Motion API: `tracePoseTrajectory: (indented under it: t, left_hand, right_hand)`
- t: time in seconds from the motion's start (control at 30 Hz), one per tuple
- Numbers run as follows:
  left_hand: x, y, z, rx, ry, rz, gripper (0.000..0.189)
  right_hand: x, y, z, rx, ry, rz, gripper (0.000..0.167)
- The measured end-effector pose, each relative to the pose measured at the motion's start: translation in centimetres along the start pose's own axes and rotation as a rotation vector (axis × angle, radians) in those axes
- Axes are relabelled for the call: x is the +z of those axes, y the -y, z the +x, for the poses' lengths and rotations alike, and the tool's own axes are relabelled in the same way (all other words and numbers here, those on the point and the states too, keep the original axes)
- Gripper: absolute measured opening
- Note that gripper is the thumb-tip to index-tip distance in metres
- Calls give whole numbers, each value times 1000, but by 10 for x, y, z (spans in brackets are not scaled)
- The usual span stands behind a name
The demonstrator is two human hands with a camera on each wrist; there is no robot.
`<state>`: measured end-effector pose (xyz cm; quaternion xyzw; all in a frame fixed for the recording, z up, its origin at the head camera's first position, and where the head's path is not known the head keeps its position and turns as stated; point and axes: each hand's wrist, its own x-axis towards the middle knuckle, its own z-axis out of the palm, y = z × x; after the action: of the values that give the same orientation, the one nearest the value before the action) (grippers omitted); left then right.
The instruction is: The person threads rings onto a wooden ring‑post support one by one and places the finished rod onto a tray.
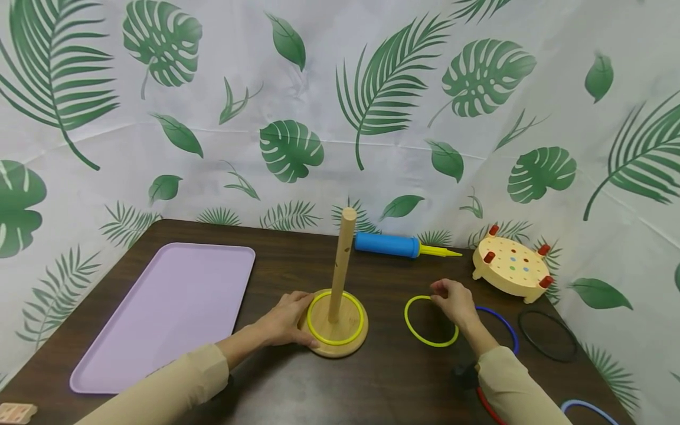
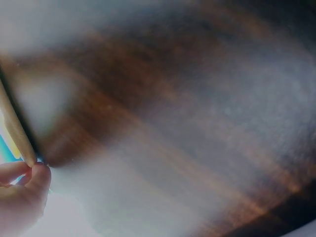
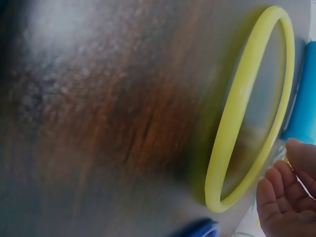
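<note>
A round wooden base (image 1: 325, 348) carries an upright wooden peg (image 1: 342, 260), and a bright yellow ring (image 1: 340, 342) lies on the base around the peg. My left hand (image 1: 289, 320) grips the base's left edge, thumb in front and fingers behind; the left wrist view shows the fingertips on the wooden edge (image 2: 16, 123). To the right, a yellow-green ring (image 3: 232, 118) lies on the table. Just past its far right side is my right hand (image 1: 455, 302), its fingers loosely bent with nothing between them in the right wrist view.
On the dark table, a lilac tray (image 1: 175, 319) lies left. A blue pump (image 1: 388, 244) with yellow nozzle and an upturned round stool-like piece (image 1: 512, 267) with red pegs are at the back. Blue (image 1: 507, 323), black (image 1: 558, 358), red (image 1: 487, 404) and light-blue rings (image 1: 587, 405) lie right.
</note>
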<state>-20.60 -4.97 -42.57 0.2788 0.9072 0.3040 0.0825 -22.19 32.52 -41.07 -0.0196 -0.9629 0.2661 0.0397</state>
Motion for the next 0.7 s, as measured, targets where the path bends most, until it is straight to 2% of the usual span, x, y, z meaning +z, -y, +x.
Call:
tracePoseTrajectory:
  t: [0.37, 0.7]
  left_hand:
    - [1, 1, 0, -5, 3, 0, 93]
    - [1, 2, -1, 22, -5, 6, 92]
  right_hand:
    - [7, -6, 6, -51, 25, -89, 15]
    - [11, -3, 3, -60, 26, -100, 6]
